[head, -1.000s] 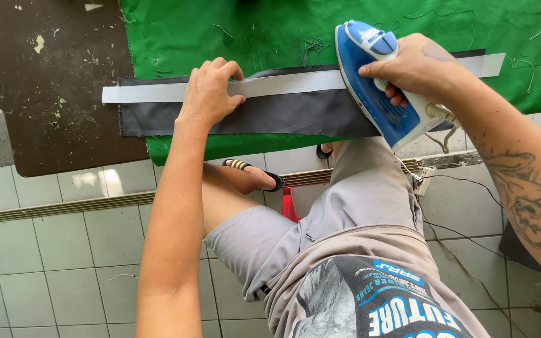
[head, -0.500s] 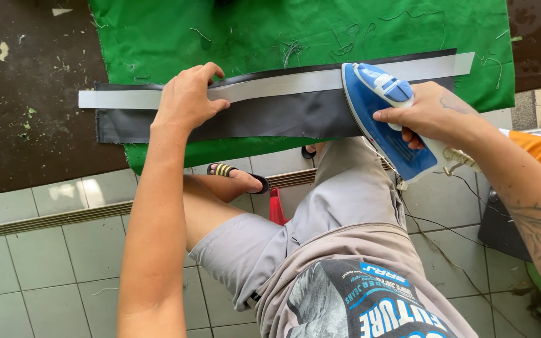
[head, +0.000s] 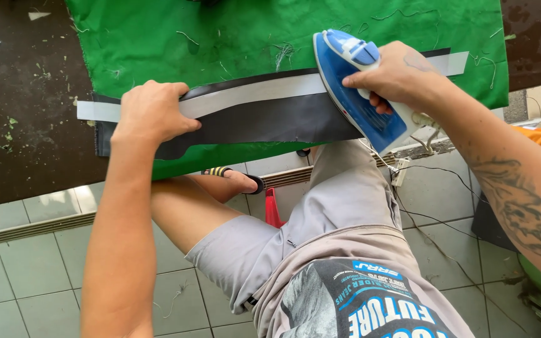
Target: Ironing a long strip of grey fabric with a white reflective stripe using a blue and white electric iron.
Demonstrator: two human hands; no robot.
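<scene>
My left hand (head: pixel 151 112) flat, pinning grey strip (head: pixel 252 94) on dark fabric (head: pixel 264 122); right hand (head: pixel 396 75) gripping blue iron (head: pixel 352 94); green cloth (head: pixel 220 37) underneath.

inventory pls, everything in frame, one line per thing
blue and white electric iron: 1, blue/white, on the strip's right part, gripped by the right hand
pale grey fabric strip: 1, grey, along the dark piece's upper edge
dark grey fabric piece: 1, dark grey, on the green cloth
green cloth cover: 1, green, over the table, loose threads on it
dark worn table: 1, dark brown
red object: 1, red, on the floor between the legs, kind unclear
power cord: 1, dark, trailing over the tiled floor
striped sandal: 1, on the foot
left hand: pressing down on the strip
right hand: on the iron's handle
</scene>
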